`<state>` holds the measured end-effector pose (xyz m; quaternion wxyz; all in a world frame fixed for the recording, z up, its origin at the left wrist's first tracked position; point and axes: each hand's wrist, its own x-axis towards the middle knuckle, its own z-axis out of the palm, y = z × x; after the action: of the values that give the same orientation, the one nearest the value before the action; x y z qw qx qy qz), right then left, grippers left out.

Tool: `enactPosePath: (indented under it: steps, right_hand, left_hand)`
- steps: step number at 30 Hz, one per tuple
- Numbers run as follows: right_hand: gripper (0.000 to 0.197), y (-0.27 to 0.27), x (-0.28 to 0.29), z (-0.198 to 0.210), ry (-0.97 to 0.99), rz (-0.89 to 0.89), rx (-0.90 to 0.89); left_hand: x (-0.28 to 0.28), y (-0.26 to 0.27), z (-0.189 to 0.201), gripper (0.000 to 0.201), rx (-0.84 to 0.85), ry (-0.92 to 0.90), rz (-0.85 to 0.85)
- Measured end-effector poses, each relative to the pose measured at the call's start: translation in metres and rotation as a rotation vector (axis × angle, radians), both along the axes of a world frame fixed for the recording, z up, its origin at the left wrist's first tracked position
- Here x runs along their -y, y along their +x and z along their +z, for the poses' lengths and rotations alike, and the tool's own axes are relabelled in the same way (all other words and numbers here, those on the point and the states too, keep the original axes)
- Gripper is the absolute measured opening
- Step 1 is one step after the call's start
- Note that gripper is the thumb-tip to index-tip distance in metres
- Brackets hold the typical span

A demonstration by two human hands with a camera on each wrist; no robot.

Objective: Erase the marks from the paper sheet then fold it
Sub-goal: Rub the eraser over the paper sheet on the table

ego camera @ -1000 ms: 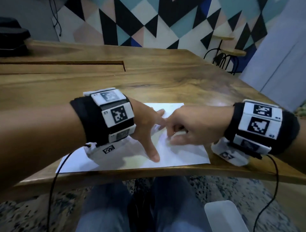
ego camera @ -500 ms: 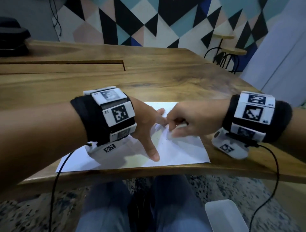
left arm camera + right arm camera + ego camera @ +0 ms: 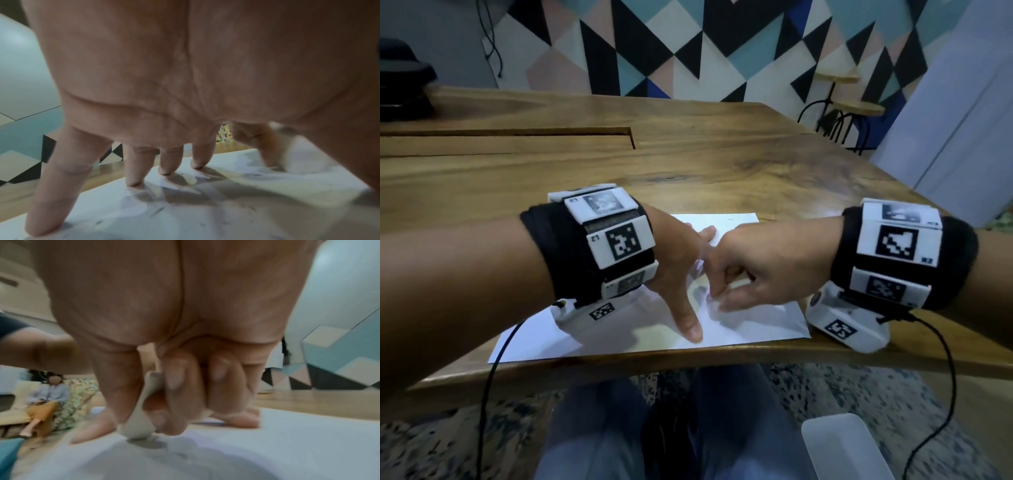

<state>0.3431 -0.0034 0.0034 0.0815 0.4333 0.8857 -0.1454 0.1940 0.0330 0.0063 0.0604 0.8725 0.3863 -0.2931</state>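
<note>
left hand [image 3: 674,270] splayed, fingertips [image 3: 131,183] pinning paper sheet [image 3: 756,322] so it can't slide | right hand [image 3: 164,386] pinches eraser [image 3: 137,423], end on marks | fold pending

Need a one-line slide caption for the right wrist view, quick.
Right hand pinching a white eraser and rubbing it on the paper sheet, left hand's fingertips pressing alongside.
</note>
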Motion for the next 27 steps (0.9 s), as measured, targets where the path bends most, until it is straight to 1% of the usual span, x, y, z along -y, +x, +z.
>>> enactPosePath:
  steps: [3,4,7,8,9,12,13,15,17,18,21,23,25,26,27]
  right_hand:
    - [0.016,0.016,-0.017,0.008,0.049,-0.126,0.085]
    - [0.015,0.018,-0.017,0.007,0.053,-0.132,0.086]
    - [0.016,0.006,0.000,-0.001,-0.009,-0.031,0.025]
    - [0.016,0.005,0.004,-0.003,-0.025,-0.004,0.007]
    - [0.016,0.008,0.002,-0.002,-0.024,-0.011,0.013]
    - [0.015,0.022,-0.011,0.005,0.004,-0.119,0.042]
    - [0.016,0.022,-0.011,0.005,0.012,-0.124,0.039]
    - [0.019,0.014,-0.002,0.000,0.018,-0.063,0.051]
    - [0.017,0.009,0.004,-0.001,0.003,-0.014,0.053]
    - [0.016,0.012,-0.001,0.000,0.013,-0.027,0.064]
    - [0.018,0.027,-0.017,0.008,0.070,-0.142,0.098]
    - [0.016,0.020,-0.010,0.005,0.062,-0.101,0.084]
    - [0.014,0.005,0.007,0.000,0.027,0.006,0.032]
    - [0.014,0.002,0.009,-0.002,0.016,0.036,0.023]
    - [0.014,0.004,0.004,0.001,0.023,0.023,0.035]
  left_hand:
    - [-0.003,-0.003,-0.003,0.128,0.001,-0.019,-0.020]
    - [-0.003,-0.003,-0.003,0.127,0.011,-0.028,-0.022]
    - [-0.001,-0.002,-0.001,0.107,0.041,-0.027,-0.019]
    - [0.000,0.000,-0.001,0.107,0.041,-0.020,-0.026]
    - [0.000,0.000,-0.001,0.112,0.031,-0.012,-0.029]
    - [-0.003,-0.003,-0.003,0.128,0.011,-0.020,-0.014]
    - [-0.003,-0.003,-0.003,0.129,0.010,-0.024,-0.011]
    - [-0.003,-0.002,-0.002,0.124,0.018,-0.032,-0.014]
    - [-0.003,-0.001,-0.002,0.121,0.020,-0.030,-0.013]
    - [-0.004,-0.001,-0.003,0.123,0.016,-0.028,-0.012]
    - [-0.005,-0.004,-0.004,0.133,-0.003,-0.045,-0.004]
    - [-0.004,-0.003,-0.003,0.127,-0.003,-0.037,-0.007]
    - [0.000,0.001,0.000,0.115,0.023,-0.021,-0.027]
    - [0.001,0.002,0.000,0.112,0.025,-0.012,-0.030]
    - [0.001,0.002,0.001,0.114,0.020,-0.007,-0.023]
